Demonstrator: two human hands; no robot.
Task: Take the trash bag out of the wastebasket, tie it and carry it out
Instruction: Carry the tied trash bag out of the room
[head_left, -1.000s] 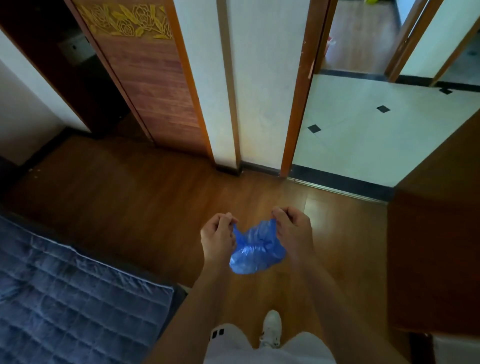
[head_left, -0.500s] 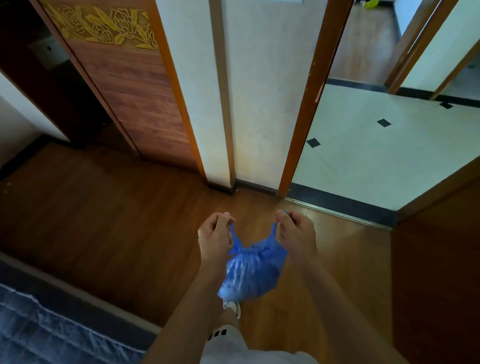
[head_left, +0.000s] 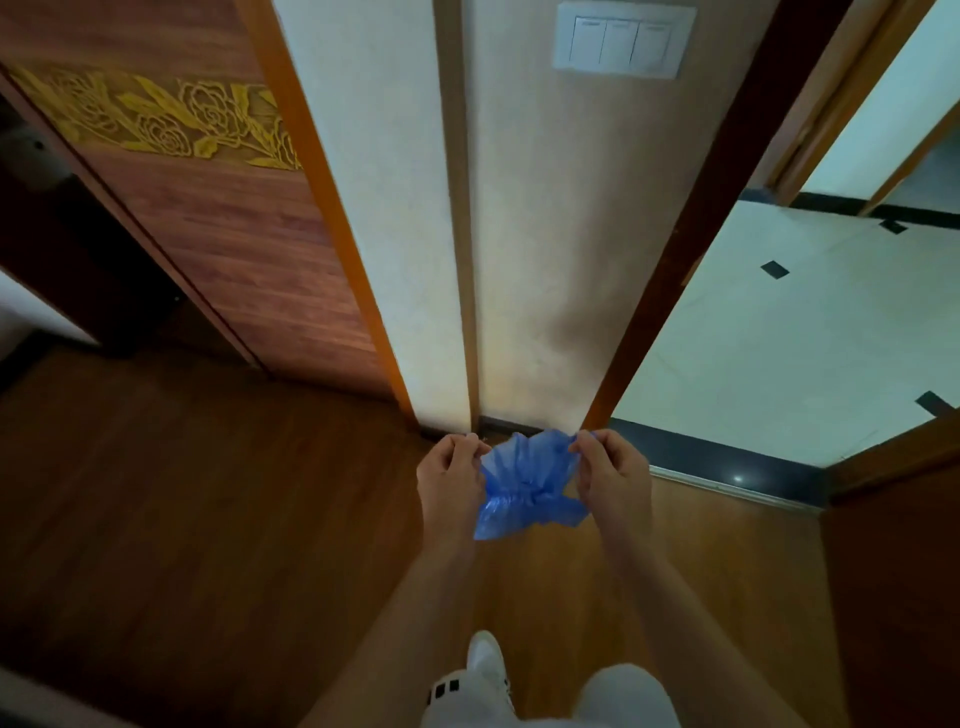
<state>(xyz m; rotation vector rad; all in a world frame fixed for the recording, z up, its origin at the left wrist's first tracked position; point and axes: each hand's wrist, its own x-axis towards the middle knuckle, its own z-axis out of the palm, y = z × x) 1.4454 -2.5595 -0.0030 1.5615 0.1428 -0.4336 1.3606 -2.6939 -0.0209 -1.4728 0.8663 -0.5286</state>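
Note:
A small blue plastic trash bag (head_left: 524, 483) hangs between my two hands at waist height, above the wooden floor. My left hand (head_left: 451, 478) pinches the bag's left top edge. My right hand (head_left: 613, 475) pinches the right top edge. The bag's mouth is spread between them, with a gathered bunch near its middle and the rest drooping below. No wastebasket is in view.
A white wall panel (head_left: 566, 234) with a light switch (head_left: 621, 44) stands straight ahead. An open doorway to a white tiled floor (head_left: 789, 353) lies at the right, past a dark threshold (head_left: 727, 462). A wooden door (head_left: 223, 218) with a gold flower pattern is at the left.
I have walked closer to the wall and the doorway; the bed at the lower left has left the view. The bag's top is now spread wider between my hands.

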